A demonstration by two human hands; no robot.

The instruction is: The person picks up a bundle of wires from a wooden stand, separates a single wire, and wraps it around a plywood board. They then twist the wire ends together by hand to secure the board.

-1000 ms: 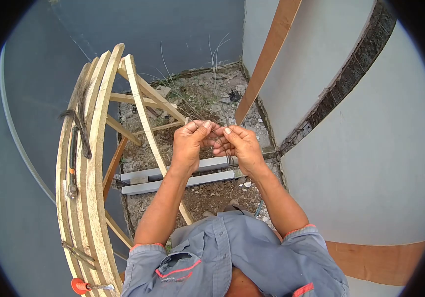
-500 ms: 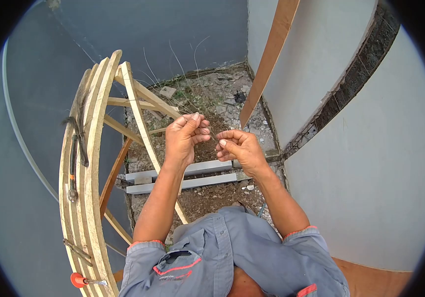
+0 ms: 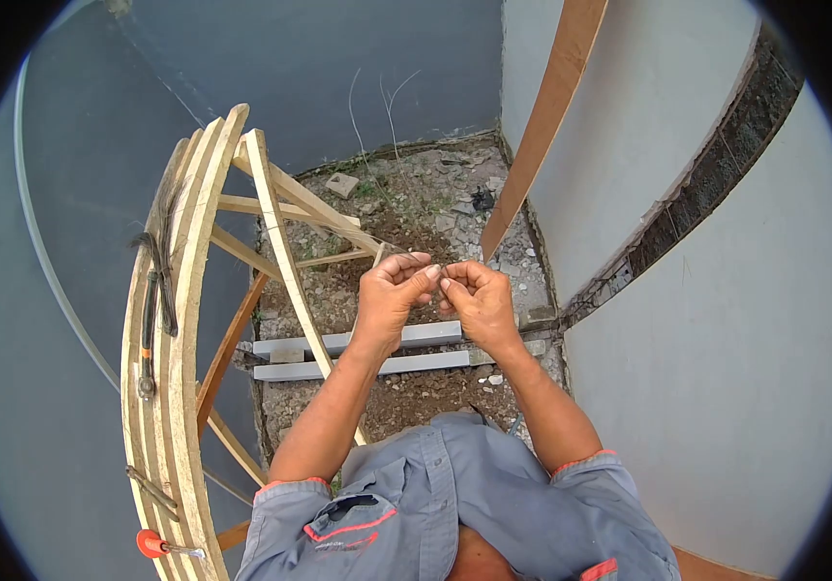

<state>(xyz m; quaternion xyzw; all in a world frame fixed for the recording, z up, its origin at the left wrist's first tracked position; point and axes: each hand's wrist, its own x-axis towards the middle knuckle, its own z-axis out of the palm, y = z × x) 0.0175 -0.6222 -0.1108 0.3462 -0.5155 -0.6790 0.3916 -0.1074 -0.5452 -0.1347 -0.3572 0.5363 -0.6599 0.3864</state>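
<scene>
Pinching thin wires, left hand and right hand meet, seemingly for control; the wooden frame's left edge keeps a tool handy.

Vs. 0.5 s ago: left hand and right hand closer, fingertip gap nearly closed. Wire strands: free ends less widely fanned before far wall.
</scene>
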